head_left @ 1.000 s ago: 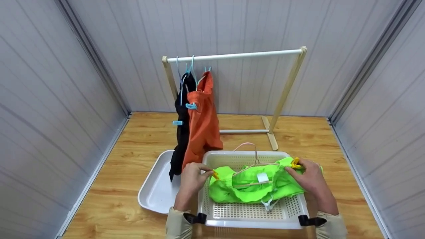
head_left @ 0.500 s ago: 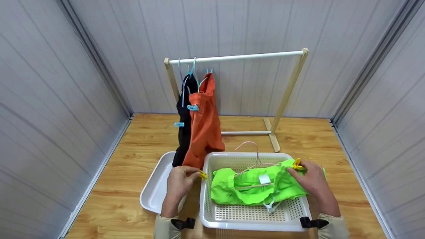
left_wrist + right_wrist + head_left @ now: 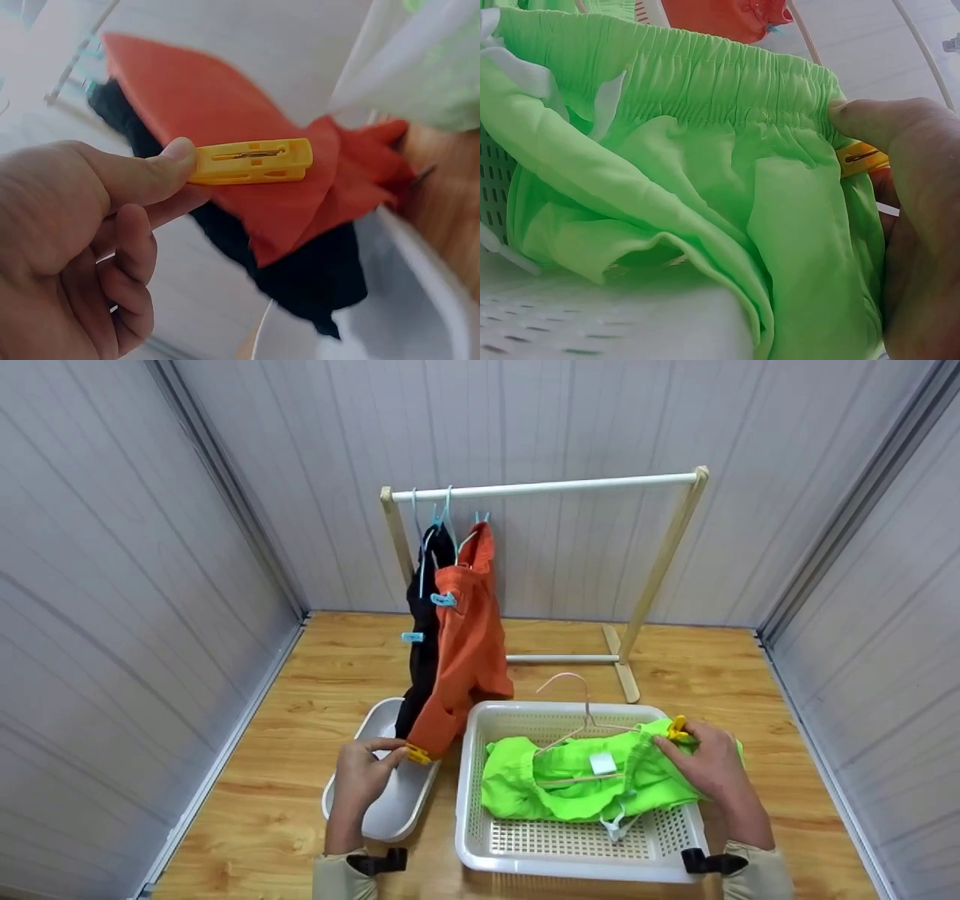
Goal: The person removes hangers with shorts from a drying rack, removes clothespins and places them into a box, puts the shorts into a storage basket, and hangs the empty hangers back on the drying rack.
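Between thumb and index finger, my left hand (image 3: 362,772) pinches a yellow clothespin (image 3: 255,161), held over the white tray and in front of the hanging orange garment. My right hand (image 3: 709,765) grips the right end of the waistband of the bright green shorts (image 3: 517,787), its thumb on the gathered elastic. Beside that thumb, another yellow clothespin (image 3: 862,159) sits at the waistband, partly covered by the hand. A pink hanger (image 3: 587,711) lies inside the waist opening, its hook standing up. The shorts rest in a white perforated basket (image 3: 570,870).
Behind the basket stands a rack with a white rail (image 3: 555,487) and wooden legs. Orange trousers (image 3: 472,645) and a black garment (image 3: 424,660) hang at its left, held with light blue clothespins (image 3: 443,600). The white tray (image 3: 394,829) lies left of the basket.
My left hand has pulled away from the left side of the shorts and moved left to the tray, carrying the yellow clothespin. The right hand stays at the right waistband.
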A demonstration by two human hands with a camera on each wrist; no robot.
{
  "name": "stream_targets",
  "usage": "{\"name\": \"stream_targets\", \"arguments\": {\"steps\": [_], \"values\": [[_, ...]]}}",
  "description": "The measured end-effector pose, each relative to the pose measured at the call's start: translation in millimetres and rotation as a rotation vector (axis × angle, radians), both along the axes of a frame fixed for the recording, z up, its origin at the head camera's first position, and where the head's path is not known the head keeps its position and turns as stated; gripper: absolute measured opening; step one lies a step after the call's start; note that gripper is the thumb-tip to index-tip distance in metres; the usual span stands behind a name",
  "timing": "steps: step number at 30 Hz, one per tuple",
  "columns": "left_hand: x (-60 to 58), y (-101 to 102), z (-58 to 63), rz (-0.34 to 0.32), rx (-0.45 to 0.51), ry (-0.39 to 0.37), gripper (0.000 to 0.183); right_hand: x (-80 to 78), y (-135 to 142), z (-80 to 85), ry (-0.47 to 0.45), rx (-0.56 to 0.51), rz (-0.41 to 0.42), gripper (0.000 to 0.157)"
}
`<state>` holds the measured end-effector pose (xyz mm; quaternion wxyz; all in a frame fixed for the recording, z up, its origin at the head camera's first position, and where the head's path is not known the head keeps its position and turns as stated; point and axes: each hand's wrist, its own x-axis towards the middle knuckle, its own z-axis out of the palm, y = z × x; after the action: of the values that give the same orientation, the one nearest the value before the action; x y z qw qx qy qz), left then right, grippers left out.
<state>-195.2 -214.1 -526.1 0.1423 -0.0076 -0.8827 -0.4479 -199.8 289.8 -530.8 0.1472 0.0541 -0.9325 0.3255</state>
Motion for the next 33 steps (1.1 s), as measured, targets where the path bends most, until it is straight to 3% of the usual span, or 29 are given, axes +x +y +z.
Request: {"name": "stream_targets", "arguments": {"steps": [8,13,16,20,33], "values": [[0.1,-30.4,-10.3,0.074,0.06,-0.077,0.009,1.3,-1.5,-3.6,0.025,-0.019,0.002,0.027],[2.8,-45.2,-16.3,0.141,0.09,-0.088,0.01,1.1,-1.7,-2.7,0.054,-0.012,0.0,0.026],[2.1,-50.5,-20.1,0.195,0.059,-0.076,0.011,0.9,-1.6,-2.6,0.063,-0.009,-0.002,0.025],[-1.5,-50.8,-26.0,0.238,0.016,-0.075,0.012,1.5,-0.2,-2.8,0.052,0.0,-0.005,0.025],[-17.9,-29.6,-41.0,0.263,-0.029,-0.141,0.026,0.6,3.3,-0.1,-0.01,-0.002,0.015,0.027]]}}
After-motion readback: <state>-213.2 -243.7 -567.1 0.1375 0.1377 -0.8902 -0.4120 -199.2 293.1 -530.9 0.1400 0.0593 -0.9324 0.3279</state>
